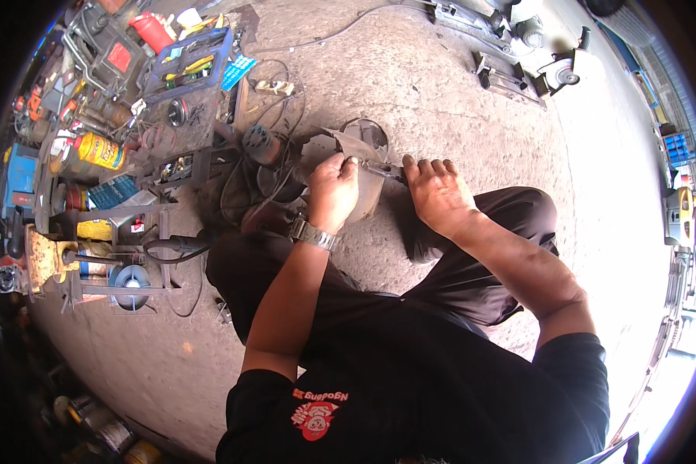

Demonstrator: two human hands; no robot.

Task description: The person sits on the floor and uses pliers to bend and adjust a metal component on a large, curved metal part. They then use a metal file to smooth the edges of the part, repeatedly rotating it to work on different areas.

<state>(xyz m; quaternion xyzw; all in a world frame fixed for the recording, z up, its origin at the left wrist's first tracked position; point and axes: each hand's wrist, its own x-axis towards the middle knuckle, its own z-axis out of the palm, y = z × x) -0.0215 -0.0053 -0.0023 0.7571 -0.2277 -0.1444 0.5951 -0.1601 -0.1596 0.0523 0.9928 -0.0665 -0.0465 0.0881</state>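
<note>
Between my knees stands a grey, worn sheet-metal piece with a jagged upper edge and a round, ring-like part at its far side. My left hand, with a metal watch at the wrist, is closed against it, the thumb near the end of a slim metal hand tool. What the left fingers hold is hidden. My right hand is wrapped round the tool's dark handle end, the knuckles on top. The tool lies across the metal piece between both hands; its exact kind does not show.
To the left are a motor-like cylinder among tangled cables, a blue tool tray, a yellow container and a metal frame with a blue round part. At the far right stands a machine with a disc.
</note>
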